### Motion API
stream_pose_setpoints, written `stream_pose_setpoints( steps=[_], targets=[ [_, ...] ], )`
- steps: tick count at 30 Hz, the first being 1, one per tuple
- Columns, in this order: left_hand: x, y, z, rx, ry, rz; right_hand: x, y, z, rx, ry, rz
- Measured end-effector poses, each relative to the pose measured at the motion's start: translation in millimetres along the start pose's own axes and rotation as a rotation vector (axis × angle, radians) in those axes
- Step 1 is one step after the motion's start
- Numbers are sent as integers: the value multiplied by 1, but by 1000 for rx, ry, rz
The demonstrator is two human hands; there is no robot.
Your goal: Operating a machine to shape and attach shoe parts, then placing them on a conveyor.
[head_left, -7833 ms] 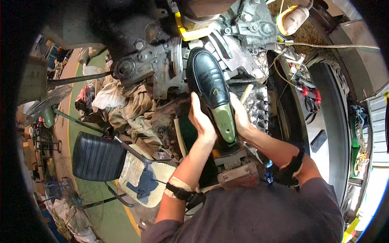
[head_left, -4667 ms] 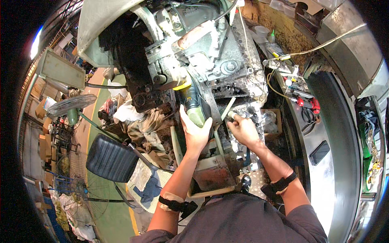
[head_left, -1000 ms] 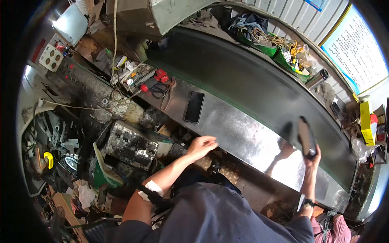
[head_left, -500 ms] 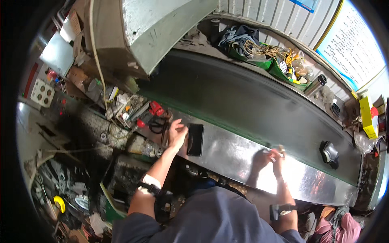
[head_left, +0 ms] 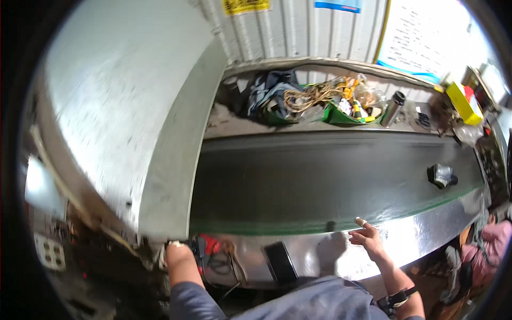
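Observation:
My right hand (head_left: 368, 241) hovers over the near edge of the dark conveyor belt (head_left: 314, 181), its fingers spread with nothing in them. A pale band wraps one finger. My left forearm (head_left: 182, 264) reaches forward to the lower edge of a big grey-white metal housing (head_left: 128, 101); the left hand itself is hidden there. Right beside that arm lie a red object (head_left: 210, 244) and dark-handled tools. A flat black rectangle like a phone (head_left: 280, 262) rests on the metal ledge (head_left: 314, 253) between my arms. At the belt's far right sits a dark, shiny, shoe-like lump (head_left: 444, 175).
Behind the belt, a shelf carries green bins (head_left: 352, 114) of cords and small items, dark cloth (head_left: 274, 90) and a steel flask (head_left: 393, 109). A yellow box (head_left: 464, 103) stands at the right. Someone in pink (head_left: 492, 240) is at the lower right.
The view has swung left and upward. My left hand, in sight beside the black rectangle before, has gone forward out of sight by the housing. My right hand's fingers now spread over the belt edge.

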State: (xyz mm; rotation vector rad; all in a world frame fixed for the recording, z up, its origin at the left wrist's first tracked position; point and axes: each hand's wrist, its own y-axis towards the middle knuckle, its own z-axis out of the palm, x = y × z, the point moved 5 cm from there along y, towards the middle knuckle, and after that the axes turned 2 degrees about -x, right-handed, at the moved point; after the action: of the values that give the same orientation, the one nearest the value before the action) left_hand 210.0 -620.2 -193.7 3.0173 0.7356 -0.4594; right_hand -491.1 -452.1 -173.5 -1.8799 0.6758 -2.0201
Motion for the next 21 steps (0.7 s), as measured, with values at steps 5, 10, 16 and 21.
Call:
stream_pose_setpoints(
  steps=[5,10,16,21],
  targets=[
    [-83,30,-5,311,-352,250,16,7,50,99,-1,83],
    [-122,44,-27,474,-340,175,29,22,124,147,206,191],
    [-39,96,-10,358,-312,-29,-5,57,116,-126,420,313],
    [-2,93,-21,324,-381,-193,20,47,121,102,489,433]
  ],
)
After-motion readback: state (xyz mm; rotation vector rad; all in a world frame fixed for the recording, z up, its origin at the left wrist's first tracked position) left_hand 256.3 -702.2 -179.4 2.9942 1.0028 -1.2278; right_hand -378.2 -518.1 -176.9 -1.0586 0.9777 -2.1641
